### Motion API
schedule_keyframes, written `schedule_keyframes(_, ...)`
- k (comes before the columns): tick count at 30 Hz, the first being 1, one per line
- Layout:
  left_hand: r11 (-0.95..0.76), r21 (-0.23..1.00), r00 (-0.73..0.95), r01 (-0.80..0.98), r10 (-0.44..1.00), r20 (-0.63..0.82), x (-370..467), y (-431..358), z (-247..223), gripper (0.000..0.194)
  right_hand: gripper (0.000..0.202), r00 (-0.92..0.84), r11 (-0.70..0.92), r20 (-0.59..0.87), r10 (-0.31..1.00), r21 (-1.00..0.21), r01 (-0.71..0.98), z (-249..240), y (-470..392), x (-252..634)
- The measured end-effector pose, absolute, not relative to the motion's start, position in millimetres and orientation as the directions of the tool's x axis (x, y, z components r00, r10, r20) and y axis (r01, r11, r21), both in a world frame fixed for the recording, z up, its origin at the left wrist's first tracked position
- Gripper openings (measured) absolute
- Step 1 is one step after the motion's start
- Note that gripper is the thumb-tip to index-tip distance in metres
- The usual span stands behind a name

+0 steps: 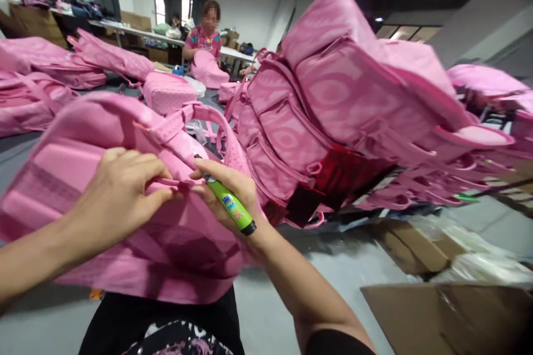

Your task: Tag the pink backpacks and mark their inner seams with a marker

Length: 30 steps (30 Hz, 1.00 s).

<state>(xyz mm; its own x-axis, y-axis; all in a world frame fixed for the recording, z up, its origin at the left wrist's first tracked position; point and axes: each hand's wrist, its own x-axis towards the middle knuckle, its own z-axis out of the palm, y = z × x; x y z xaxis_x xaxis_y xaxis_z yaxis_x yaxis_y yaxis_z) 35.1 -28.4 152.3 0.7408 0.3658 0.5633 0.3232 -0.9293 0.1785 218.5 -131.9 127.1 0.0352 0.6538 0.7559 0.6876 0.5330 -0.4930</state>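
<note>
In front of me a pink backpack [183,249] leans at the table edge, its strap [227,133] looping up at the top. My left hand [120,188] pinches a fold of its pink fabric between thumb and fingers. Close beside it, my right hand [229,188] grips a green marker [231,205] with a black end, the barrel lying across the hand. Its fingertips also meet the backpack's fabric near the left thumb. What the fingers press at the seam is partly hidden.
A high stack of pink backpacks [333,83] rises on the right. More pink bags [37,61] lie to the left. Across the table a person [204,39] handles a pink bag. Cardboard boxes [416,244] and clear plastic [478,266] are on the floor at right.
</note>
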Motion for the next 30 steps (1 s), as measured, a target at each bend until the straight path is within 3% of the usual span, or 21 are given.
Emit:
schedule_keyframes(3,-0.901,0.331,0.805,0.281,0.409,0.430,45.1,-35.7,114.3,0.013,0.031,-0.063,0.526,0.754,0.654,-0.394,0.754,98.2,-134.4,230.1)
schedule_keyframes(5,-0.937,0.245,0.858,0.248,0.330,0.394,51.4,-32.7,88.1,0.016,0.028,-0.078,0.510,0.747,0.660,-0.369,0.777,63.2,-133.9,240.6)
schedule_keyframes(8,-0.938,0.078,0.871,0.338,0.343,0.351,52.1,-22.9,76.8,0.013,0.031,0.002,0.429,0.709,0.705,-0.428,0.796,25.0,-130.2,255.0)
schedule_keyframes(12,-0.913,0.111,0.802,0.393,0.399,0.445,54.9,-6.2,104.2,0.020,0.038,-0.063,0.499,0.744,0.666,-0.381,0.778,22.4,-118.0,254.0)
schedule_keyframes(14,-0.895,0.081,0.795,0.440,0.429,0.429,65.9,6.8,115.2,0.045,0.036,-0.093,0.523,0.771,0.630,-0.332,0.785,27.3,-112.4,243.9)
schedule_keyframes(16,-0.876,0.022,0.836,0.481,0.466,0.291,82.1,21.9,116.9,0.069,0.035,-0.091,0.516,0.796,0.599,-0.296,0.804,27.3,-112.4,232.2)
schedule_keyframes(18,-0.861,-0.052,0.855,0.507,0.493,0.163,99.0,34.9,111.7,0.068,0.036,-0.094,0.491,0.808,0.581,-0.257,0.832,21.6,-119.1,223.9)
schedule_keyframes(21,-0.847,-0.167,0.863,0.504,0.493,0.108,115.5,42.1,101.9,0.059,0.037,-0.109,0.456,0.798,0.593,-0.221,0.862,10.0,-131.7,222.8)
schedule_keyframes(27,-0.902,-0.293,0.948,0.318,0.294,0.124,108.7,20.4,98.2,0.106,0.040,-0.001,0.489,0.798,0.603,-0.368,0.791,-3.2,-126.5,232.9)
schedule_keyframes(30,-0.879,-0.343,0.943,0.331,0.326,0.072,110.0,13.1,93.4,0.119,0.041,0.083,0.495,0.780,0.620,-0.471,0.730,-7.2,-126.1,230.9)
